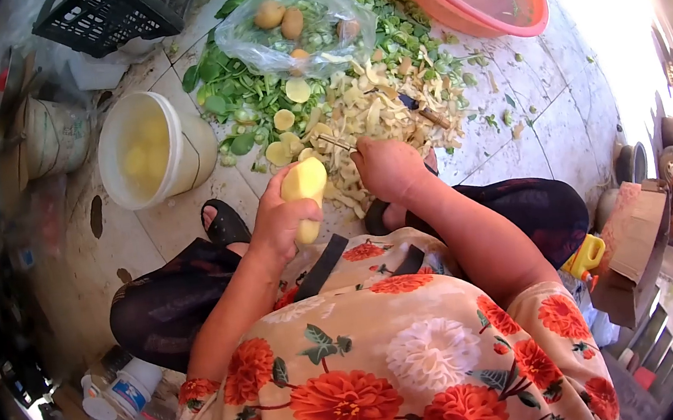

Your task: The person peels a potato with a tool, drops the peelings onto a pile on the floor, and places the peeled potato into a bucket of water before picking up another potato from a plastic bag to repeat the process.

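My left hand (277,222) is wrapped around a peeled yellow potato (305,182), held upright above the floor. To its right, my right hand (388,168) grips a peeler (335,140), whose slim metal end points left past my fingers. A small gap separates the peeler from the potato. Below both hands lies a heap of potato peelings (399,101) on the tiles, with a few round potato slices (283,120) at its left side. Within the peelings rests a wooden-handled tool (433,118), partly covered.
A white bucket (177,145) with peeled potatoes in liquid stands at left. A clear plastic bag (240,37) with unpeeled potatoes lies on green trimmings (220,81). A pink basin (528,23) of cloudy water is at upper right, a black crate (99,21) at upper left.
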`<state>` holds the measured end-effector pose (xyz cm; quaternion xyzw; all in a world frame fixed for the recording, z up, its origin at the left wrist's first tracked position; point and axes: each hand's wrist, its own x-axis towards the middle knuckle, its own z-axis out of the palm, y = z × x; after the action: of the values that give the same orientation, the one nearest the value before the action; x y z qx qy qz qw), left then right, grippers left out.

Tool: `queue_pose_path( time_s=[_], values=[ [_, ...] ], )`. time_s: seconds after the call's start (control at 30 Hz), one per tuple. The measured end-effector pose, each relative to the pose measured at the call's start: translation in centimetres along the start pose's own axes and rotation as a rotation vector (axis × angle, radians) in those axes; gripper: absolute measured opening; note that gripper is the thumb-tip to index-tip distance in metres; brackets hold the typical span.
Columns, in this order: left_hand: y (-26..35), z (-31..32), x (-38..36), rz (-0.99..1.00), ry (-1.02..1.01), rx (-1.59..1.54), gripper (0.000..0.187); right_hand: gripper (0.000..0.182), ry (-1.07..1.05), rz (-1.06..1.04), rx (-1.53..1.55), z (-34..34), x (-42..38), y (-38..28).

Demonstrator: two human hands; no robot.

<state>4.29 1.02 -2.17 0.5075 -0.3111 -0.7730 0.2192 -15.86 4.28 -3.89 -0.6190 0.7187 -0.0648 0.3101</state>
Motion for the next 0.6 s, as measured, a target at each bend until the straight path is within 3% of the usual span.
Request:
queue_pose_path(
  time_s=[0.13,0.23,0.4,0.5,0.6],
  values=[
    [0.3,-0.2,0.2,-0.030,0.070,-0.008,0.079,0.027,0.077,-0.036,0.042,-1.2,-1.1,-2.5],
    [0.2,-0.4,0.4,-0.109,0.077,-0.024,0.077,0.024,0.024,-0.302,0.078,-0.4,-2.8,-3.8],
    [0.1,0.0,0.3,-0.028,0.042,0.052,0.076,0.022,0.003,-0.277,-0.032,-1.1,-2.1,-3.0],
    [-0.6,-0.2,0.4,0.001,0.011,0.067,0.079,0.022,0.054,-0.029,-0.059,-0.8,-0.1,-0.9],
    [-0.3,-0.1,0.3,-0.017,0.046,0.104,0.083,0.026,0.076,-0.016,0.020,-2.2,-0.4,-1.2]
  ],
)
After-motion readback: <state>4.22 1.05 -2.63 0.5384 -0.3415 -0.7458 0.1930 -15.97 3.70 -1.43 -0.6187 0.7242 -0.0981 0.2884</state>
